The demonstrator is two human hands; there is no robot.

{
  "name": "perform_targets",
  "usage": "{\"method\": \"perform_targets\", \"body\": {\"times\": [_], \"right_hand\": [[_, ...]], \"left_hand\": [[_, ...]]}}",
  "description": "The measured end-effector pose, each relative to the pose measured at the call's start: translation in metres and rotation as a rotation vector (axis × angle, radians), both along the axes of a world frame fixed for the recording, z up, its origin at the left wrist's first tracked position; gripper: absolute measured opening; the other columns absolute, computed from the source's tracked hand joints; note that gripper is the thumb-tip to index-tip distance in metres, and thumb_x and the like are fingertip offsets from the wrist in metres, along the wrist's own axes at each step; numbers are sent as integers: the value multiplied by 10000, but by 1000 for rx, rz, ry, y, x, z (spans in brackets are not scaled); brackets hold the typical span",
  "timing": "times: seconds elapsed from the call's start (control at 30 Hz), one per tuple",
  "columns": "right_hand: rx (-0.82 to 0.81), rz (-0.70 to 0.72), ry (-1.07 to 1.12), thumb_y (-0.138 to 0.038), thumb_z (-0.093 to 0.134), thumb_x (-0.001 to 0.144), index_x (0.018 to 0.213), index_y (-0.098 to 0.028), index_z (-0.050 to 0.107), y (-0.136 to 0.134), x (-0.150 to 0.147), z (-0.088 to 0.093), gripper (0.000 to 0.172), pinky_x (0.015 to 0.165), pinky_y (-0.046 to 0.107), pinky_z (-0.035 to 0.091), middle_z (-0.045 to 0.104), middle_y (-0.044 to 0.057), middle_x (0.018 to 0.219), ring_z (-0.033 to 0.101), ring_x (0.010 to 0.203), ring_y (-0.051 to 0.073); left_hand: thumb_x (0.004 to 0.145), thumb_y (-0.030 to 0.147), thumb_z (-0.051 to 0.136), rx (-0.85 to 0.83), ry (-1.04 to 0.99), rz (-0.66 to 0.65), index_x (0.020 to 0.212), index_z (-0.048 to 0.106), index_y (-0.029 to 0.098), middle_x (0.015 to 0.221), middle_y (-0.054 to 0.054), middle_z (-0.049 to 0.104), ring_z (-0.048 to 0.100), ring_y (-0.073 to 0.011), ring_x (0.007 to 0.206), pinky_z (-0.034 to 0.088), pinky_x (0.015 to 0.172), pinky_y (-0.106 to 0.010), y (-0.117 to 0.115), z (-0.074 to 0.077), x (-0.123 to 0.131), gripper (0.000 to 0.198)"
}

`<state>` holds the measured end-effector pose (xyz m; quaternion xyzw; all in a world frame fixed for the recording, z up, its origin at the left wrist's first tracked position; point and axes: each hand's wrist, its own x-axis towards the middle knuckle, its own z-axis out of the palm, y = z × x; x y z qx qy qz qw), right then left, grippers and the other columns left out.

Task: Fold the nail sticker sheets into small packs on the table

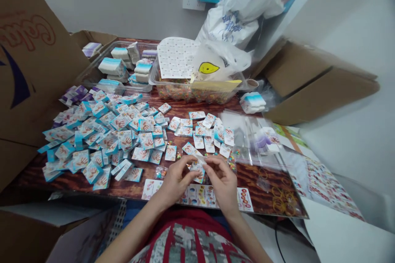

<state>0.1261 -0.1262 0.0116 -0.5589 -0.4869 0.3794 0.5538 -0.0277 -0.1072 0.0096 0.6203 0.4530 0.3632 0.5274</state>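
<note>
Both my hands meet over the near edge of the dark wooden table [253, 181]. My left hand [176, 181] and my right hand [222, 181] pinch a small clear packet [197, 169] with a printed card and coloured bits inside, held between the fingertips of both. Under the hands lies a strip of printed sticker sheets [197, 195]. A big pile of small blue-and-white packets [101, 139] with a hand picture covers the table's left half. A smaller group of the same packets [203, 131] lies just beyond my hands.
A clear tub [191, 90] of colourful small pieces sits at the back, with white plastic bags [228, 37] over it. Clear empty sleeves [249, 135] lie right. Yellow rubber bands [280, 201] lie near right. Cardboard boxes [317, 82] flank both sides.
</note>
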Motion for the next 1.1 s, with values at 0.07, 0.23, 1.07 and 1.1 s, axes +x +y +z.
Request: {"method": "perform_targets", "body": {"times": [0.07,0.23,1.07,1.1], "right_hand": [[-9,3,5,-272,656,847,899,-231,687,1,0,1,73,782,315,466,632,36,914,591,876,197],[36,64,-71,-240,629,861,771,-219,680,0,0,9,106,783,319,448,653,33,850,601,852,196],[-267,141,60,-353,687,765,709,-167,642,6,4,3,199,559,236,392,584,-9,643,505,595,128],[-267,150,72,-355,691,763,706,-168,637,7,6,3,202,563,237,391,580,-10,644,505,601,129]], "left_hand": [[883,324,615,50,56,-21,1115,583,232,855,-3,620,520,-126,641,390,595,-231,2,3,-2,252],[870,301,630,18,73,-63,1112,579,226,784,24,593,496,-120,620,378,597,-225,2,9,-5,259],[839,324,651,-85,81,-58,1093,510,219,868,-5,627,588,-161,739,430,650,-250,-4,5,-14,308],[835,327,657,-89,73,-55,1097,515,219,875,-8,632,597,-166,757,438,659,-252,-4,4,-14,317]]}}
